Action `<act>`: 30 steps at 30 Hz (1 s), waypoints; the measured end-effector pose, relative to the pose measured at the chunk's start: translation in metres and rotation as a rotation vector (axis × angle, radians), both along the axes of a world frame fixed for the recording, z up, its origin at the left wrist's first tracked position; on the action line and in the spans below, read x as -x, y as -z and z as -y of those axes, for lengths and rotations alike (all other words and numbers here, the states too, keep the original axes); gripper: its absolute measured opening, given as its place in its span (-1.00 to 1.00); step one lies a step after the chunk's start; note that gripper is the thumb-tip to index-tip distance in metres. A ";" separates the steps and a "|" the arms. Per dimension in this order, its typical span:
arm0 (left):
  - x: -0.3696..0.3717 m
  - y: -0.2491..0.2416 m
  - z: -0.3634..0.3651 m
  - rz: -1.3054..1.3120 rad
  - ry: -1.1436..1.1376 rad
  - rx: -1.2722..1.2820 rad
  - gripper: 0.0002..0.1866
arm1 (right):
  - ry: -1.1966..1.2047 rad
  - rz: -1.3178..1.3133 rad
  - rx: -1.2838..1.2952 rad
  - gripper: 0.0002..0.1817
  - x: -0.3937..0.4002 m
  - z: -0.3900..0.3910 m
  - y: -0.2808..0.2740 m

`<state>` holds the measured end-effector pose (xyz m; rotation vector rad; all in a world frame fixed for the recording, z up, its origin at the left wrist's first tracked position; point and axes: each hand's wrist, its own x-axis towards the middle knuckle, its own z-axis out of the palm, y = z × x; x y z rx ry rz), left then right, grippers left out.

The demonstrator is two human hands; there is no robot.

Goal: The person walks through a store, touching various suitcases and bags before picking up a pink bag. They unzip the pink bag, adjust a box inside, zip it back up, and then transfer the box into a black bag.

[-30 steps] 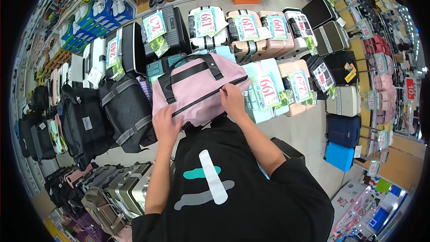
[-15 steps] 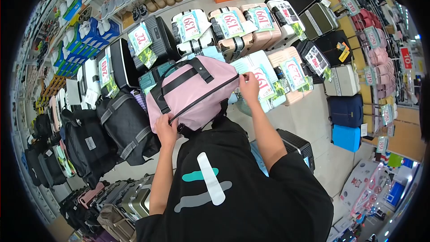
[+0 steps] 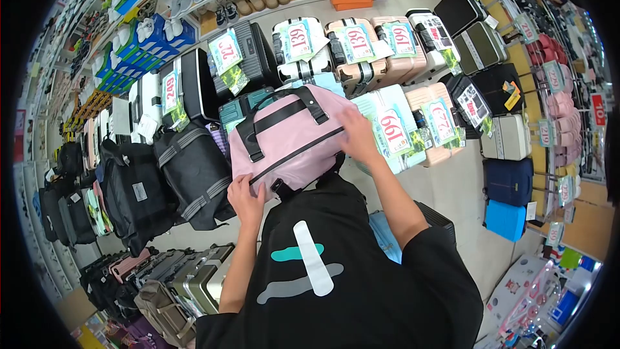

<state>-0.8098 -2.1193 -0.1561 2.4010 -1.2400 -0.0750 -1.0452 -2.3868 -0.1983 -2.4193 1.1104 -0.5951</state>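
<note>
A pink duffel bag point(image 3: 294, 132) with black handles point(image 3: 284, 119) lies in front of my body, its long black zipper line closed across the top. My left hand point(image 3: 247, 197) grips the bag's near left end, with the thumb and fingers bent over the fabric. At the right end, my right hand point(image 3: 358, 136) is against the bag's side; its fingers are smeared by motion, so their grip does not show. The bag's underside is hidden.
Suitcases with price cards, among them a mint suitcase point(image 3: 391, 132), stand behind and right of the bag. A black backpack point(image 3: 197, 171) stands close on the left. Shoe shelves point(image 3: 258, 0) line the back. A light blue item point(image 3: 385, 236) is beside my right arm.
My right hand has left its pinch at the zipper's right end and slid lower along the bag's side. The left hand stays on the left end. The whole view has shifted slightly.
</note>
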 end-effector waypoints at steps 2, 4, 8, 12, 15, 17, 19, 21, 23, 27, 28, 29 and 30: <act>0.002 0.005 -0.008 0.009 -0.025 0.015 -0.58 | -0.314 -0.021 0.059 -0.38 -0.019 -0.014 -0.006; 0.003 0.011 -0.011 0.017 -0.052 0.038 -0.58 | -0.410 -0.007 0.076 -0.40 -0.032 -0.023 0.013; -0.006 0.011 -0.007 -0.154 -0.090 0.044 -0.67 | -0.464 0.025 -0.131 -0.61 -0.049 -0.022 0.026; -0.021 -0.009 0.005 -0.172 -0.074 0.090 -0.76 | -0.410 0.149 -0.081 -0.71 -0.057 -0.011 -0.012; -0.028 -0.028 0.021 -0.131 -0.088 0.270 -0.77 | -0.412 0.251 -0.007 -0.73 -0.065 -0.002 -0.049; -0.031 -0.041 0.029 -0.112 -0.087 0.355 -0.74 | -0.326 0.288 0.069 -0.78 -0.066 0.001 -0.076; -0.028 -0.056 0.036 -0.109 -0.099 0.451 -0.74 | -0.221 0.253 0.113 -0.80 -0.057 0.005 -0.106; -0.023 -0.062 0.039 -0.119 -0.125 0.509 -0.76 | -0.107 0.311 0.183 -0.80 -0.044 0.011 -0.131; -0.021 -0.056 0.036 -0.132 -0.149 0.565 -0.77 | 0.096 0.284 0.086 -0.80 -0.022 0.019 -0.144; -0.015 0.002 0.013 -0.444 -0.136 0.370 -0.81 | 0.277 0.369 0.115 -0.89 0.011 0.033 -0.169; -0.011 0.007 0.008 -0.466 -0.110 0.300 -0.82 | 0.382 0.381 0.068 -0.90 0.014 0.033 -0.173; -0.007 0.013 0.002 -0.487 -0.081 0.229 -0.83 | 0.381 0.377 0.070 -0.90 0.016 0.034 -0.172; -0.003 0.021 -0.005 -0.490 -0.081 0.231 -0.83 | 0.402 0.393 0.055 -0.89 0.017 0.036 -0.169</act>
